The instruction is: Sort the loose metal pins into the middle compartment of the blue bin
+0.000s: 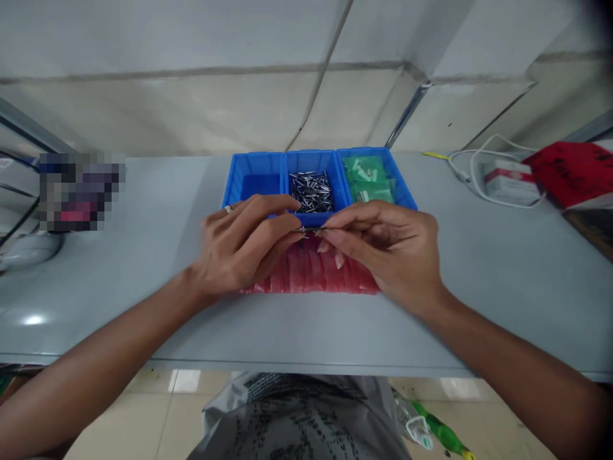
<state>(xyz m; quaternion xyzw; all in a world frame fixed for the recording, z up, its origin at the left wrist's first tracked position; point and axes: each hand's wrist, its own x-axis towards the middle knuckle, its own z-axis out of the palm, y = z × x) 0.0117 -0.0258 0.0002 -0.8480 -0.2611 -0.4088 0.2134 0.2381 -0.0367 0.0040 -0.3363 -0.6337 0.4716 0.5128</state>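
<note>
In the middle of the head view my two hands meet at the fingertips over the front of the blue bins. Between them runs a thin, dark metal pin (313, 229), level and lying sideways. My left hand (249, 239), with a ring on one finger, pinches its left end. The right end sits between the thumb and forefinger of my right hand (400, 246). Small bright bits show by the left fingertips, too small to name. Below lies a row of red plastic bags (316, 271), partly covered by both hands. Behind, the middle blue bin (313, 156) holds many short metal pins.
The left blue bin (258, 160) shows its bare floor; the right blue bin (407, 185) holds green bags. At right lie a white box (510, 181), a white cable and a red cloth-like item (575, 172). A grey mouse (31, 249) rests at left.
</note>
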